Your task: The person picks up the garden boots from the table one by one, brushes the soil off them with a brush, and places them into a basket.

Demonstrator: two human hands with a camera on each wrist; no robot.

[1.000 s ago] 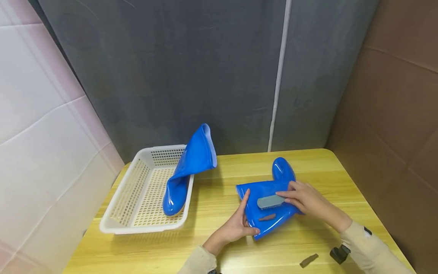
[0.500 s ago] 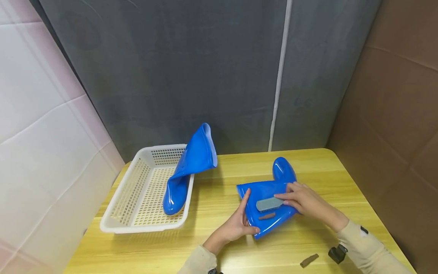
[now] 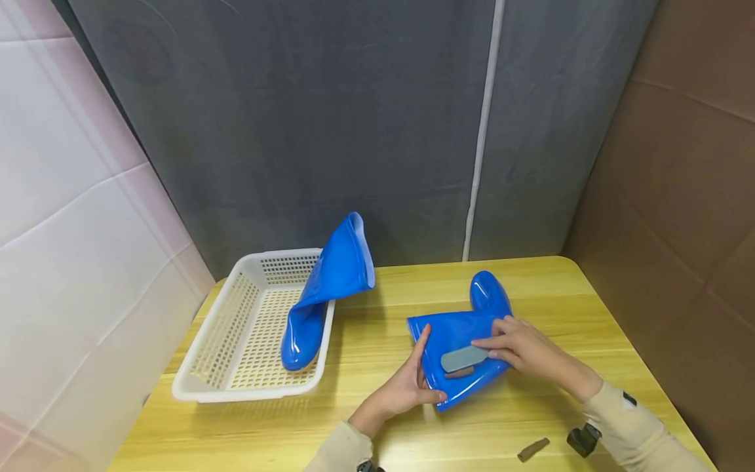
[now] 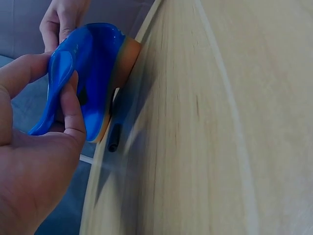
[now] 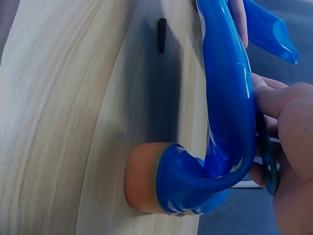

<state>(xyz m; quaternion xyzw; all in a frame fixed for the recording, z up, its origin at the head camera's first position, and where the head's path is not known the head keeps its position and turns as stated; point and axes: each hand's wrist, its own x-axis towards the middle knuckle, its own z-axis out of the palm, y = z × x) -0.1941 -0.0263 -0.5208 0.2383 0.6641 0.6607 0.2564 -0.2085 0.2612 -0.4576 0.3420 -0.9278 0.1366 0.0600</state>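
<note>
A blue rubber boot (image 3: 457, 328) lies on its side on the table, its toe toward the back. My left hand (image 3: 401, 393) pinches the rim of its opening between thumb and fingers; the left wrist view shows the folded rim (image 4: 61, 68) in that grip. My right hand (image 3: 527, 351) holds a grey-green brush (image 3: 464, 358) against the boot's shaft. In the right wrist view the brush's dark handle (image 5: 268, 161) lies under the fingers. Just below the brush head, a short brown strip (image 3: 459, 373) sits on the shaft, partly covered by the brush.
A white plastic basket (image 3: 189, 380) stands on the left of the table. Another blue boot (image 3: 336, 272) leans in it, its shaft over the right rim. A small brown tapered piece (image 3: 533, 450) lies near the front edge. A grey wall (image 3: 295, 131) rises behind the table.
The brush has shifted a little to the left and toward the front, and its head now overlaps the brown strip. The left hand and the boot have hardly moved.
</note>
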